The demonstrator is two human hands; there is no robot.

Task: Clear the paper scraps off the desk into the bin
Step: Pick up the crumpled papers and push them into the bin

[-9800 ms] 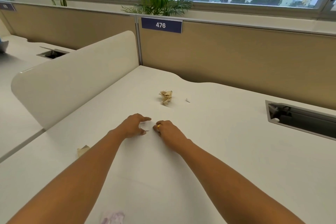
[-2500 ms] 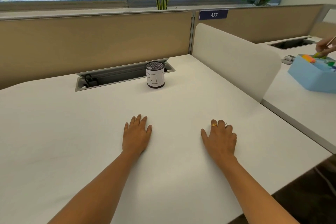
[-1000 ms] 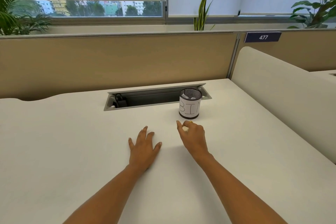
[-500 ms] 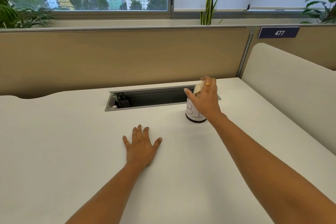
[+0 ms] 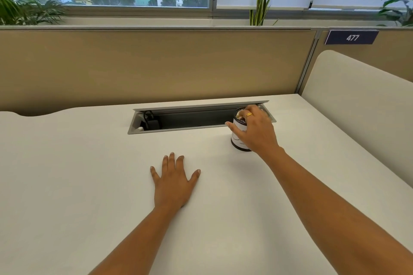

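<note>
The bin [image 5: 237,139] is a small dark mesh cup with a white paper label, standing on the white desk [image 5: 89,185] just in front of the cable tray's right end. My right hand [image 5: 257,131] reaches over its mouth from the near side and hides most of the rim. Its fingertips pinch a pale paper scrap [image 5: 239,115] right at the opening, while the thumb sticks out to the left. My left hand [image 5: 173,182] lies flat on the desk, fingers spread, holding nothing. No other scrap shows on the desk.
A recessed grey cable tray [image 5: 190,118] with a black plug [image 5: 152,121] inside runs behind the bin. A tan partition [image 5: 156,67] closes the back. A cream side divider [image 5: 357,107] stands on the right. Plants line the window sill.
My right hand picked up a scrap near the bin, lifted it over the cup, and has now lowered its fingertips to the bin's mouth. The left hand has stayed flat.
</note>
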